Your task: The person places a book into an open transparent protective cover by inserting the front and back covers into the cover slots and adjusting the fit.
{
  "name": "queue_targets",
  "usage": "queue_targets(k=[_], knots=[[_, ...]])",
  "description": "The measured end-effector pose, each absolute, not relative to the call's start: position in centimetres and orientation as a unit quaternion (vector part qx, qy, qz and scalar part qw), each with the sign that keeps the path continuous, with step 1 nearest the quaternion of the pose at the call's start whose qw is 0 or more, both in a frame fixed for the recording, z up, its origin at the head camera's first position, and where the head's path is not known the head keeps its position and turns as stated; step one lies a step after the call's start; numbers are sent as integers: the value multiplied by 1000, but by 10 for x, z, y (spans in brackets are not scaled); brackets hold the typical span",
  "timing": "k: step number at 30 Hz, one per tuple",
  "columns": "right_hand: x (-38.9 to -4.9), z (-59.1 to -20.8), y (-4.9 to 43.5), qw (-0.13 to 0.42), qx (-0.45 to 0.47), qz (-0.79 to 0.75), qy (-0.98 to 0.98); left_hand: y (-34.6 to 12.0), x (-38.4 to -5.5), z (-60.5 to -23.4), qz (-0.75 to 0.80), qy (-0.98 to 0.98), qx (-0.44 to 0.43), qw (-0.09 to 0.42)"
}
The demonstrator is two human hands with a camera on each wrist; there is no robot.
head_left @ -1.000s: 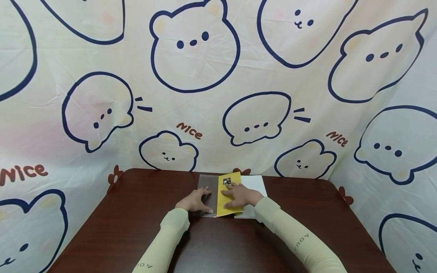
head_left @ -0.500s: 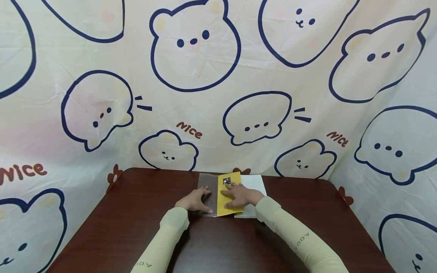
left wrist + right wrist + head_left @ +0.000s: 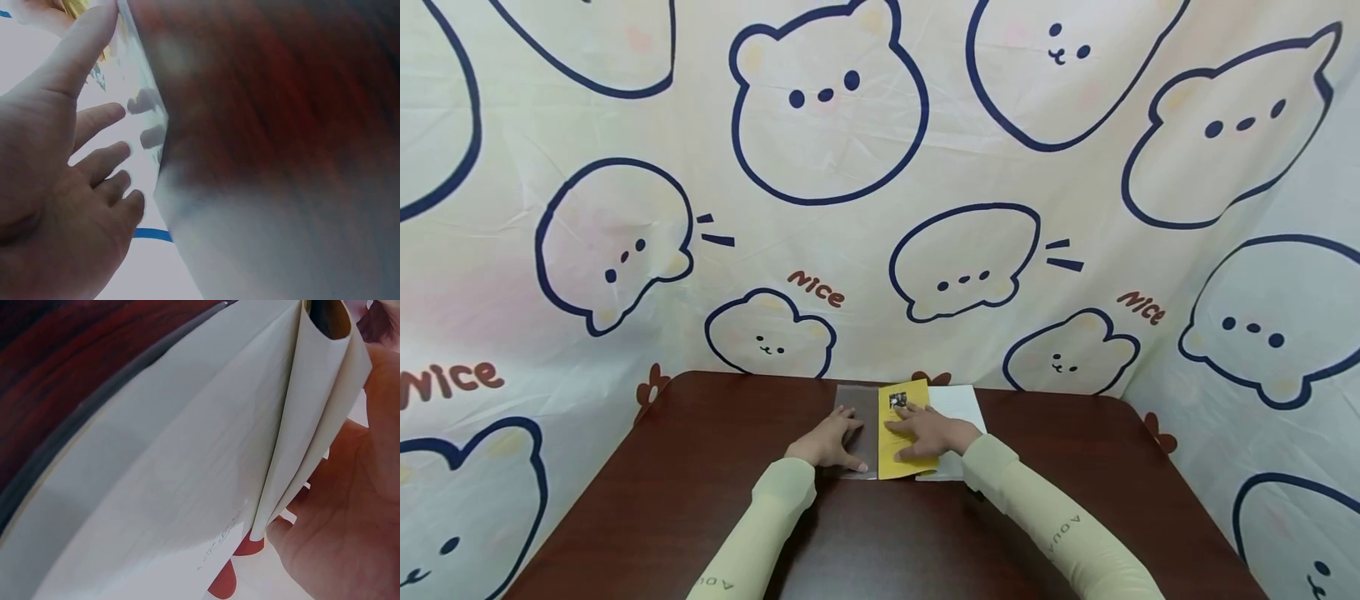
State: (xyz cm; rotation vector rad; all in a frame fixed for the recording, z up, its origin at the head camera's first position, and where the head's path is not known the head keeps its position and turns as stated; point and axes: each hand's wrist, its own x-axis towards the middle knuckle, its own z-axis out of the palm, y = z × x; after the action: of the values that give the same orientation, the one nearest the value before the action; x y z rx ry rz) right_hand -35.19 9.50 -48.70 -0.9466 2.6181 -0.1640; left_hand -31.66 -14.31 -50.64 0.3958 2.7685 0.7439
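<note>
A thin book lies open on the brown table (image 3: 880,533), with its yellow flap (image 3: 890,441) in the middle. Left of the flap is a clear sheet (image 3: 863,402); right of it are white pages (image 3: 958,402). The left hand (image 3: 826,440) rests on the clear sheet, and the right hand (image 3: 931,432) rests on the flap. Both have fingers spread wide and grip nothing. The opening looks done. The flap bends up over the pages, so it seems flattening it is left.
</note>
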Motion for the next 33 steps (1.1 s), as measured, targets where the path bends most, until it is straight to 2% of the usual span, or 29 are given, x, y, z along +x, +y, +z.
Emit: queue_targets(k=[11, 33], knots=[[-351, -488, 94, 162, -331, -50, 928, -144, -315, -506, 275, 942, 134, 141], [-349, -492, 86, 150, -332, -39, 930, -142, -316, -505, 260, 945, 139, 142]])
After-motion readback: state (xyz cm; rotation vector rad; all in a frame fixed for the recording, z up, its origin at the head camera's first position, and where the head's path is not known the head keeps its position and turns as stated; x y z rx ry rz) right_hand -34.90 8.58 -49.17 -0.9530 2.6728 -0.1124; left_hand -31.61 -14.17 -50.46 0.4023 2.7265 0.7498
